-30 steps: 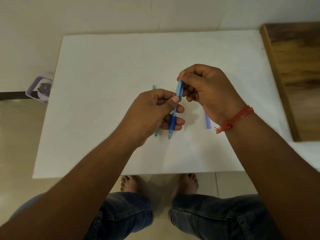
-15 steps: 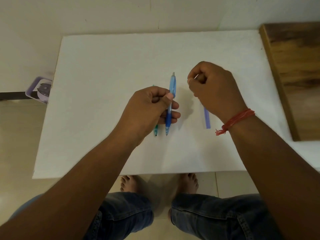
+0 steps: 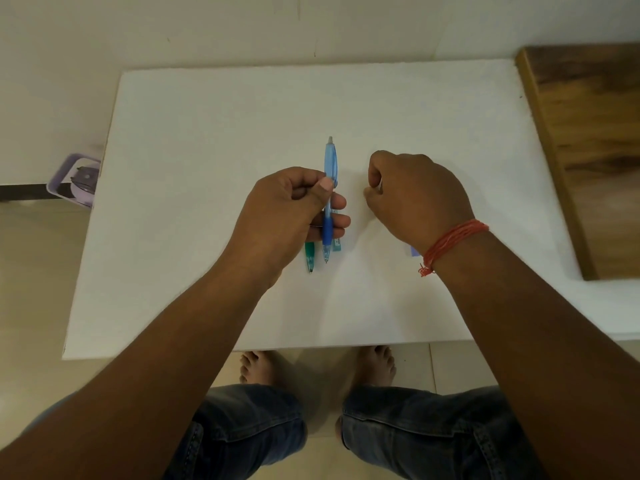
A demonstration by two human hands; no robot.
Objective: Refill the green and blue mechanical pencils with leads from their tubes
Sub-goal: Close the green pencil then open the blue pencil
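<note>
I can read no words, numbers or brand marks anywhere here. The small teal tube (image 3: 336,244) poking out just below the fingers of my left hand (image 3: 289,211) carries a few dark marks, but they are too small and blurred to make out. The blue pencil (image 3: 329,188) in that hand shows no print.

White tabletop (image 3: 214,140) sits against a plain cream wall (image 3: 207,26), with a wooden board (image 3: 588,133) at its right edge, pale floor tiles (image 3: 31,271) below, and a small purple tray (image 3: 74,178) on the left.
</note>
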